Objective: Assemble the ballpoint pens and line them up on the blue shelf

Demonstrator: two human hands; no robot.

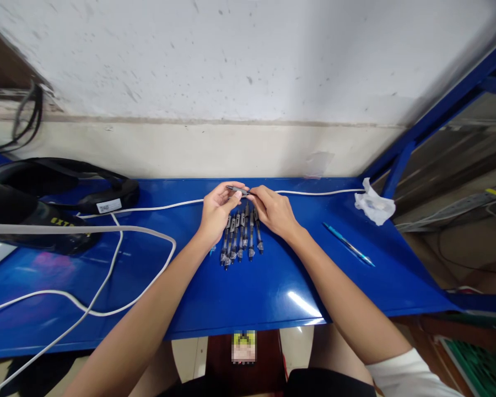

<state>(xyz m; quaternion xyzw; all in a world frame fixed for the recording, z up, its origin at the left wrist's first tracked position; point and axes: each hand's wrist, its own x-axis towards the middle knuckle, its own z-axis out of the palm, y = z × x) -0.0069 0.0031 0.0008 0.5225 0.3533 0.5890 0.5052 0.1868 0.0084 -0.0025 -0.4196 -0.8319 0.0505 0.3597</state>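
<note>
Both of my hands meet over the back half of the blue table. My left hand is closed on a dark grey pen, its thumb pressed along the barrel. At the pen's right end, the fingertips of my right hand pinch it. Just below the hands lies a row of several dark pens, side by side, with clear plastic wrapping on their lower ends. Part of the row's upper edge is hidden by my fingers. To the right of my right forearm rests a blue pen.
The blue table backs onto a white wall. A black strapped headset-like item sits at the left. White cables loop over the left side, and one runs behind my hands. A crumpled tissue is at the right, beside a blue metal frame.
</note>
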